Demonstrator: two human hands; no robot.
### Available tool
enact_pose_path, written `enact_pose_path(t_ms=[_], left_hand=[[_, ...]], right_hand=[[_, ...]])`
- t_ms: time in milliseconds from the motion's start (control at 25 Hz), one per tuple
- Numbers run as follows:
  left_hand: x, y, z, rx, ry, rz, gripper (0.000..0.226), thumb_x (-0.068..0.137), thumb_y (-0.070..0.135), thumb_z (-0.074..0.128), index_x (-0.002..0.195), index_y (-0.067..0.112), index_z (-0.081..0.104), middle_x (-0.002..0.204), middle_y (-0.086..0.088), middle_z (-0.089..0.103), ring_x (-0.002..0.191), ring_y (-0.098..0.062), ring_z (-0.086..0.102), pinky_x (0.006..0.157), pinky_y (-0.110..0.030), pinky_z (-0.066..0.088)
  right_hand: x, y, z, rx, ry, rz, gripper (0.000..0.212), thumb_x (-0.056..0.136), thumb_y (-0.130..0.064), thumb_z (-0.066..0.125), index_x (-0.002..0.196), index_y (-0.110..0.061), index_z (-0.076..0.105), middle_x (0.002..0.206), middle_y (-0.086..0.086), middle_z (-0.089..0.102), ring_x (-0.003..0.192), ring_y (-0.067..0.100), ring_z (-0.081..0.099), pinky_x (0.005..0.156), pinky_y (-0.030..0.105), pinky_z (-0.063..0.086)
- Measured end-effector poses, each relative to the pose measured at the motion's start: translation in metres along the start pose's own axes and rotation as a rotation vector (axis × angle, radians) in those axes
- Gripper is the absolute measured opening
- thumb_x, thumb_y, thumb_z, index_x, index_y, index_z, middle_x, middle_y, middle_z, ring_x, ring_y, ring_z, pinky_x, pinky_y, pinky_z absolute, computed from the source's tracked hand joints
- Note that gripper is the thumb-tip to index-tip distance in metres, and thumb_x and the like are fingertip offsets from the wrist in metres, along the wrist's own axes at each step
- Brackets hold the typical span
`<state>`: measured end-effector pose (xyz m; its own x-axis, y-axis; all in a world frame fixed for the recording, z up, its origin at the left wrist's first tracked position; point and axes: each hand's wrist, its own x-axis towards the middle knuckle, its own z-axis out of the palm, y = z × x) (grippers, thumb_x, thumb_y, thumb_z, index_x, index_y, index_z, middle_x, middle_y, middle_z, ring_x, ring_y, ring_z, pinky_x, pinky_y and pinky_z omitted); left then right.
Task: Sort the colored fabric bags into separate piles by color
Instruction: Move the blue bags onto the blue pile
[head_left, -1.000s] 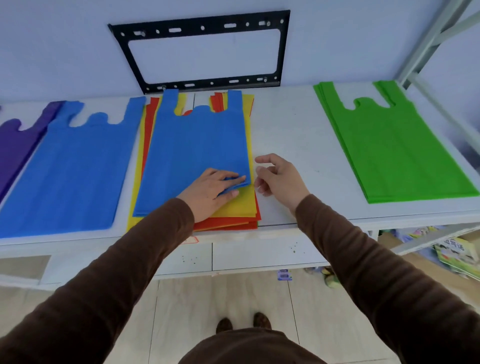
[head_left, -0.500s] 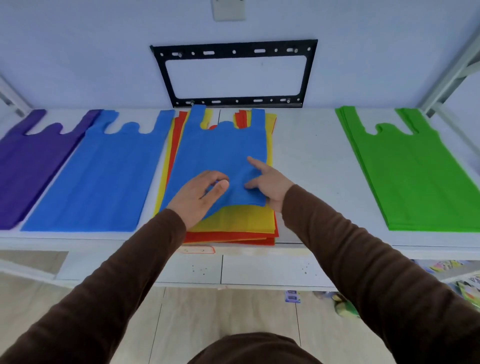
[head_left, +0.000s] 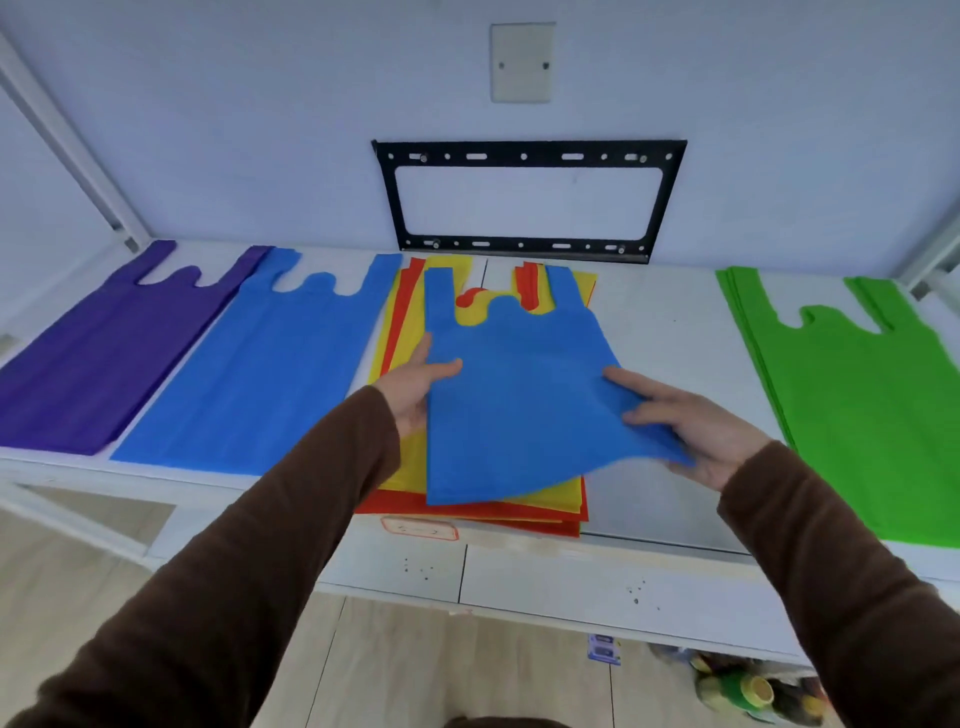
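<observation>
Half a second ago both hands pressed the flat blue fabric vest-style bag (head_left: 519, 395) onto the mixed yellow and red fabric bag stack (head_left: 550, 501); now its near end is raised off that stack. Left hand (head_left: 415, 387) grips the bag's left edge, thumb on top and fingers beneath. Right hand (head_left: 696, 426) pinches the near right corner between thumb and fingers. Left of the stack lies the flat blue bag pile (head_left: 260, 374) on the white table (head_left: 670, 332), and beyond it the purple bag pile (head_left: 98, 358). Right of the stack, well apart, sits the green bag pile (head_left: 857, 405).
</observation>
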<state>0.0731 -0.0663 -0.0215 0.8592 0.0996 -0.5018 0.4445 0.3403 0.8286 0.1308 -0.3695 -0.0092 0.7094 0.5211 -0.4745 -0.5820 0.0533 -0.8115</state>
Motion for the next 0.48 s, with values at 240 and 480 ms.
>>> enact_pose_path(t_ms=[240, 480], left_hand=[[0.028, 0.042, -0.006, 0.643, 0.04, 0.114, 0.083, 0.09, -0.004, 0.057, 0.153, 0.036, 0.019, 0.144, -0.004, 0.048, 0.115, -0.029, 0.06, 0.1, -0.046, 0.05], [0.017, 0.122, -0.081, 0.849, -0.005, 0.387, 0.085, 0.088, -0.006, 0.053, 0.155, 0.031, 0.015, 0.158, 0.006, 0.025, 0.137, -0.018, 0.039, 0.113, -0.033, 0.036]], right_hand=[[0.009, 0.006, 0.016, -0.261, 0.07, -0.117, 0.065, 0.089, 0.004, 0.059, 0.145, -0.024, 0.044, 0.128, -0.002, 0.065, 0.107, 0.021, 0.068, 0.085, 0.029, 0.058], [0.027, 0.005, 0.117, -0.12, 0.07, -0.253, 0.068, 0.09, 0.003, 0.058, 0.148, -0.026, 0.037, 0.132, -0.006, 0.061, 0.106, 0.02, 0.069, 0.078, 0.028, 0.06]])
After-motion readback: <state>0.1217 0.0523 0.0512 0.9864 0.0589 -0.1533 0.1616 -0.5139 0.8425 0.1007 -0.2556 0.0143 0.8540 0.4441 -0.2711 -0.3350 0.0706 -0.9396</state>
